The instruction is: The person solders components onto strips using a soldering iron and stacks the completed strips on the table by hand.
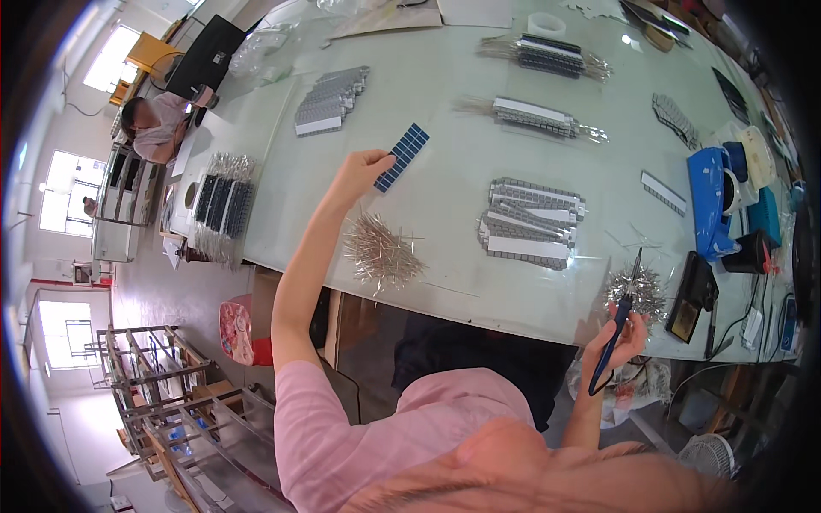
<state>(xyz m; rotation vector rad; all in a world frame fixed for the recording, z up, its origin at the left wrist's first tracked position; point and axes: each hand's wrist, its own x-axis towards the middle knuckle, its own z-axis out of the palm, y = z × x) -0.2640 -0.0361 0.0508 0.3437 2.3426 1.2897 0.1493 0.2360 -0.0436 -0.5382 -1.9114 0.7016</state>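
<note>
Pinching blue cell strip (410,147) at upper centre, left hand (363,169) closed on its edge; right hand (633,336) wrapping soldering iron (625,305), lower right, wire clump (653,293) crowding it. Wire pile (380,252) lying below strip, blue tape dispenser (706,209) standing far right.

bright light; left windows (62,181) overexposed; fisheye edges bent, corners black
</note>
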